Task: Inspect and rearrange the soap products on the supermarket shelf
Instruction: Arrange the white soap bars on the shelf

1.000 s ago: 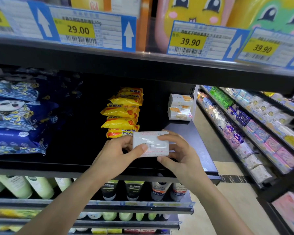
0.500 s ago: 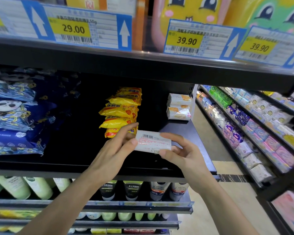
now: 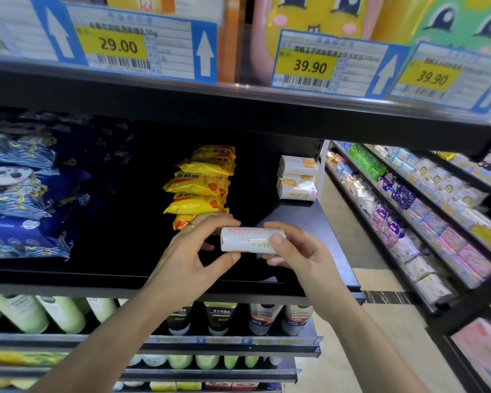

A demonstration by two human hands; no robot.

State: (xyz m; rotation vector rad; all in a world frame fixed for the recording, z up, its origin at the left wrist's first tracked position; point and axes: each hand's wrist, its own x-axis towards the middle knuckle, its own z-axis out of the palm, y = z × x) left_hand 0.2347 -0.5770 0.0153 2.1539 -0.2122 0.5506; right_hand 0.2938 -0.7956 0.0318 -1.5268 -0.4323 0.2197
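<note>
Both hands hold one white wrapped soap bar (image 3: pixel 250 243) above the front of the black shelf (image 3: pixel 309 222): the left hand (image 3: pixel 187 259) pinches its left end between curled fingers and thumb, and the right hand (image 3: pixel 298 256) grips its right end, thumb on the facing side. Behind stand a stack of yellow soap packets (image 3: pixel 200 185) and, at the shelf's right rear corner, a stack of white soap bars (image 3: pixel 296 177).
</note>
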